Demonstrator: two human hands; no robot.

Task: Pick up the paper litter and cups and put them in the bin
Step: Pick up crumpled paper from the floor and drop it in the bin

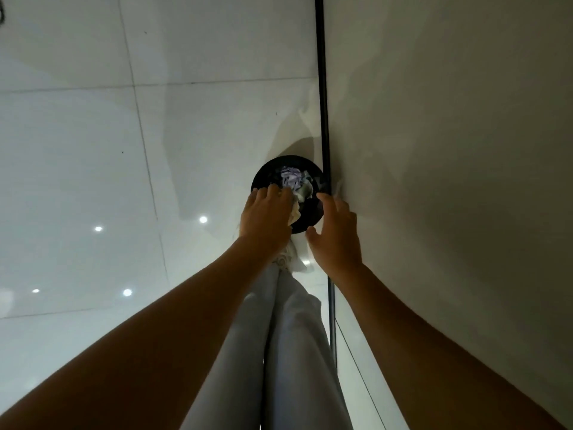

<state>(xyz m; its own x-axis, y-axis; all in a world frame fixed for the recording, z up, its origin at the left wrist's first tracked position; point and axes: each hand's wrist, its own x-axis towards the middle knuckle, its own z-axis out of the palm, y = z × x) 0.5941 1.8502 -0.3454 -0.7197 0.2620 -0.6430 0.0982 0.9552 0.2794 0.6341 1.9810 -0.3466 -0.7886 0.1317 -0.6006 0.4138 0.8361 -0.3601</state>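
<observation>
To finish this step well, the paper (pixel 296 209) should be let go only when it is fully over the bin (pixel 279 169), which stands on the floor (pixel 93 150) beside the wall (pixel 449 150). The left hand (pixel 266 214) holds the pale paper above the rim. The right hand (pixel 336 231) is spread wide and holds nothing. More paper already lies inside.

no readable text, labels, brands or numbers anywhere here, not on the black bin (pixel 286 193), the crumpled paper (pixel 291 178) inside it, the floor tiles (pixel 93 150) or the wall (pixel 449 150).
</observation>
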